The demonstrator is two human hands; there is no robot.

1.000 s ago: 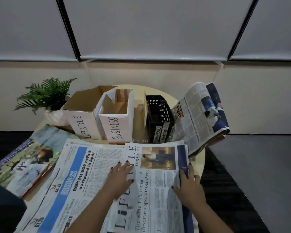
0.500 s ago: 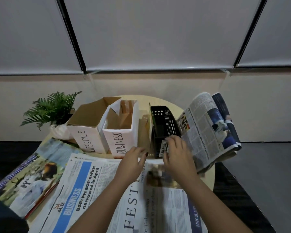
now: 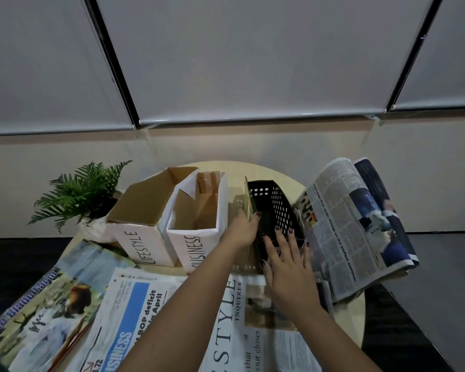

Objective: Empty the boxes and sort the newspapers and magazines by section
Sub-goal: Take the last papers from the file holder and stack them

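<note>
The black bin (image 3: 273, 210) stands right of the BUSINESS box (image 3: 199, 224), long axis running away, left hand (image 3: 243, 229) gripping its left rim, right hand (image 3: 287, 261) resting flat-fingered on its near end.

A black perforated basket (image 3: 275, 210), two white boxes lettered in black, LIFESTYLE box (image 3: 138, 229) and BUSINESS box (image 3: 196, 237), a green fern (image 3: 83, 193), and a newspaper (image 3: 126, 318) with a blue banner on a pale beige table (image 3: 346, 318).
</note>
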